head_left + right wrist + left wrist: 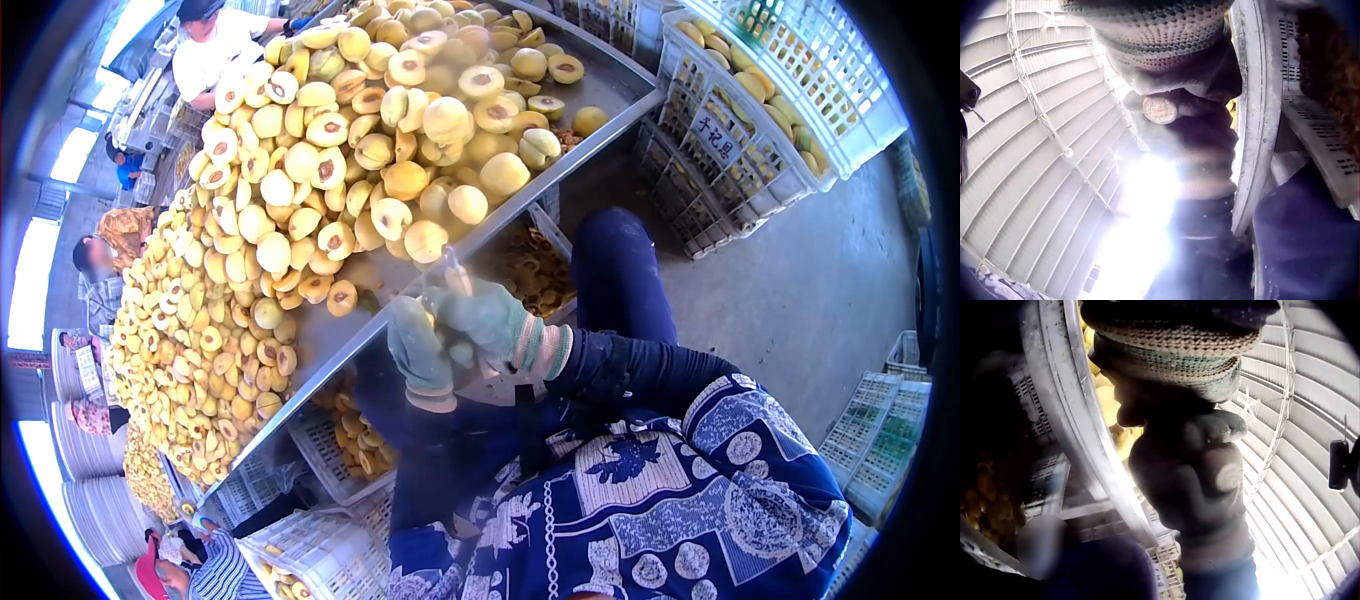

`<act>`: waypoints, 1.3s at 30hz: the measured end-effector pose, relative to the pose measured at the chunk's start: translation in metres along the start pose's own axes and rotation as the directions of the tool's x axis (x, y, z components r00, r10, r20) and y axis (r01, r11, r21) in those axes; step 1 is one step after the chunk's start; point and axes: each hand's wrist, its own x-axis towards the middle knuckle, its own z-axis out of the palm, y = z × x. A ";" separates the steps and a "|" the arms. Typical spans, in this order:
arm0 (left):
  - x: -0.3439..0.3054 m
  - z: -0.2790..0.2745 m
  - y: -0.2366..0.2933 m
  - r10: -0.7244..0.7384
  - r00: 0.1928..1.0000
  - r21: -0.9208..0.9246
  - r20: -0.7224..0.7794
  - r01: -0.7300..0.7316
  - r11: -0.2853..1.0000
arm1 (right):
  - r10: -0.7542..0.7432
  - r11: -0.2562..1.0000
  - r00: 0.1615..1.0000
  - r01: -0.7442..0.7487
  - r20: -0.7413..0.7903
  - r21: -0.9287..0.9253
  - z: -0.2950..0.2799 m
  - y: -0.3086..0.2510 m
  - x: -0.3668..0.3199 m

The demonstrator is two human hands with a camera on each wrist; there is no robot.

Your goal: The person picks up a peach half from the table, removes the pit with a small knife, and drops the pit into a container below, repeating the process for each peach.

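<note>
Both hands wear greenish knit gloves and meet just over the near edge of a metal table [375, 325] heaped with halved yellow peaches [330, 180], many with brown pits showing. My right hand [490, 322] grips a tool with a pale wooden handle [458, 278]. The handle's round end [1160, 109] sticks out of the fist in the right wrist view. My left hand [418, 345] is curled close against the right, with a bit of yellow peach [432, 316] showing between them. Most of this peach and the tool's working end are hidden by the gloves.
Below the table edge stand a crate [325, 455] of peach pieces and a container of brownish scraps [535, 270]. Stacked white crates [720, 140] of fruit are at the right. Other people [215, 50] work along the table's far side. A knee [620, 265] juts out beside the hands.
</note>
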 end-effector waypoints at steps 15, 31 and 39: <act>0.013 0.003 -0.004 -0.310 0.949 -0.390 0.050 0.304 0.869 | -0.126 0.335 0.992 0.063 0.021 -0.940 -0.024 -0.001 -0.013; 0.018 -0.007 -0.020 -0.600 0.782 -0.353 0.170 0.617 0.704 | 0.325 0.001 0.943 0.071 0.068 -0.997 -0.051 -0.015 -0.010; 0.004 0.005 -0.007 -0.386 0.900 -0.373 0.200 0.435 0.820 | 0.538 0.693 0.843 -0.448 -0.009 -0.566 -0.037 -0.027 -0.018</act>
